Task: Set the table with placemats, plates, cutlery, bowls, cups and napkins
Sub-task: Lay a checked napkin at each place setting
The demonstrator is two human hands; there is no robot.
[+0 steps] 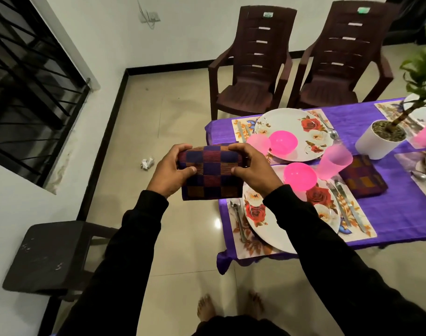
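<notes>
From the head camera, both hands grip a folded checked napkin (212, 173) in the air just off the table's corner: the left hand (172, 169) curls round its left edge, the right hand (252, 169) round its right. Beyond, a near plate (267, 229) carries a pink bowl (300, 177), with another folded napkin (363, 177) on the purple tablecloth (401, 214).
</notes>
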